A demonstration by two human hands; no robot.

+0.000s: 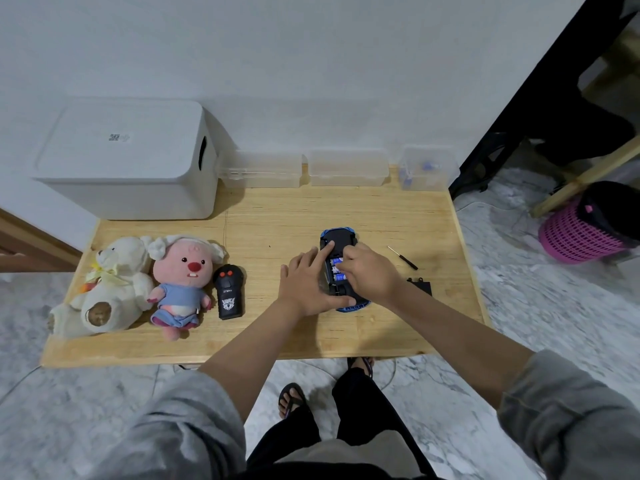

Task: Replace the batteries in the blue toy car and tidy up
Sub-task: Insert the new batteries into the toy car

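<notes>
Left hand (pixel 306 284) is lying flat with fingers spread straight, pressing on the upturned blue toy car with black underside (pixel 337 240) at centre right of the light wooden table (pixel 277 220); right hand (pixel 369 271) is curling its fingers into the open battery bay, pinching a blue battery (pixel 335 262). Thin black-handled screwdriver (pixel 402 257) and black battery cover (pixel 423 285) are lying right of the car, black remote control (pixel 228 292) and two plush toys at left. Right hand is hiding most of the bay, so battery count is unclear.

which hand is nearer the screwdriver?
Right. The right hand works at the toy car, just left of the screwdriver; the left hand is on the car's far side.
</notes>
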